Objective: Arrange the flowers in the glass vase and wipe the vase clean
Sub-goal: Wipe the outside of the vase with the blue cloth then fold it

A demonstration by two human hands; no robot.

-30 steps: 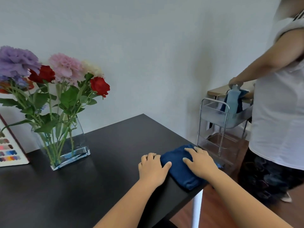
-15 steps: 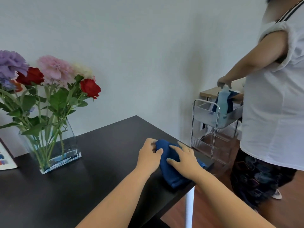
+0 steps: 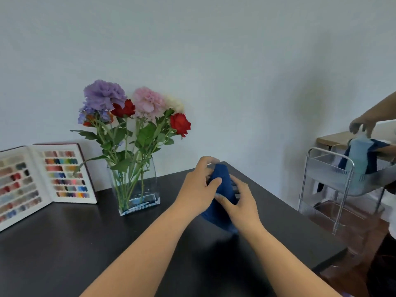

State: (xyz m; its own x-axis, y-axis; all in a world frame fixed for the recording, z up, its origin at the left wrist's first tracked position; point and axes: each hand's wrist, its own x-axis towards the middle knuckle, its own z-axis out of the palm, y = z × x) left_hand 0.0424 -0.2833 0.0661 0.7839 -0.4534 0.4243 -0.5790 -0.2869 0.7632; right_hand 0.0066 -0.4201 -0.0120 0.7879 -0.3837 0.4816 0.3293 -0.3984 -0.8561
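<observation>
- Glass vase [image 3: 137, 187] stands on the black table [image 3: 64, 243], flowers [image 3: 132, 108] already in.
- Left hand [image 3: 197, 189] and right hand [image 3: 242, 204] both grip the blue cloth [image 3: 222, 189].
- Wiping comes next: carry the cloth left to the glass.

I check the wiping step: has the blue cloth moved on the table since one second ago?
Yes. The blue cloth left the table's right edge; both hands now hold it raised, nearer the glass vase.
</observation>
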